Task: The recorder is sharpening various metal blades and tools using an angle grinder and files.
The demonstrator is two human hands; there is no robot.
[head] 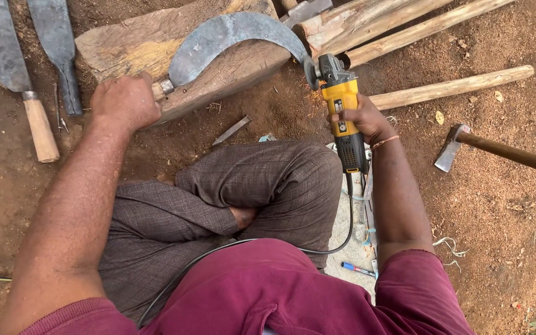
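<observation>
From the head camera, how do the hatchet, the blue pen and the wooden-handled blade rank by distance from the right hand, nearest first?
Measured from the right hand, which grips the yellow grinder:
1. Hatchet, on the dirt just to its right.
2. Blue pen, on the ground below it, near the elbow.
3. Wooden-handled blade, far across at the left edge.

Your sickle blade (231, 40) is dull grey metal, mottled and matt. Grinder (344, 111) body: glossy yellow and black plastic, metal head. The block (156, 43) under the blade is rough, weathered wood. Poles (448, 90) are bare pale wood. Trousers (237, 198) are woven grey cloth.
</observation>
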